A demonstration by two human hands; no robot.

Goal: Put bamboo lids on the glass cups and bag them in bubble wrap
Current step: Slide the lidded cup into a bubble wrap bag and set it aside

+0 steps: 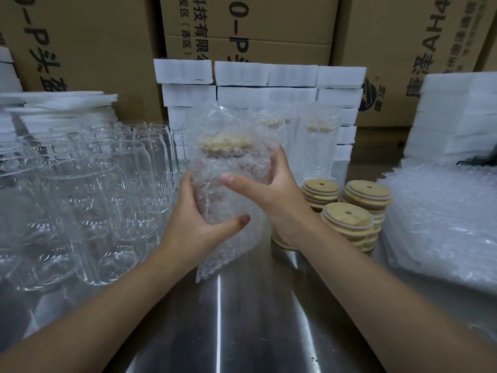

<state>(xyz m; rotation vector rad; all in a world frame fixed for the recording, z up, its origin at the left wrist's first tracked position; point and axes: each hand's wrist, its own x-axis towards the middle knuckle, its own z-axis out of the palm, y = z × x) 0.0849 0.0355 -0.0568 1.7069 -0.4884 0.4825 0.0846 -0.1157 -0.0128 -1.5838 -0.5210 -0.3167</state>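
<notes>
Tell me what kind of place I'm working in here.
Most likely a warehouse packing station. Printed cardboard cartons are stacked behind, and the steel table holds rows of empty glass cups, stacks of bamboo lids and a pile of bubble-wrap bags. The left hand and right hand grip a bagged cup.

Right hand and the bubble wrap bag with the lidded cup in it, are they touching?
Touching. The head view shows the right hand curled round the upper part of the bubble wrap bag, pressed against the wrap with no gap.

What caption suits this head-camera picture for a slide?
The left hand and right hand hold a lidded glass cup in a bubble-wrap bag over a steel table.
</notes>
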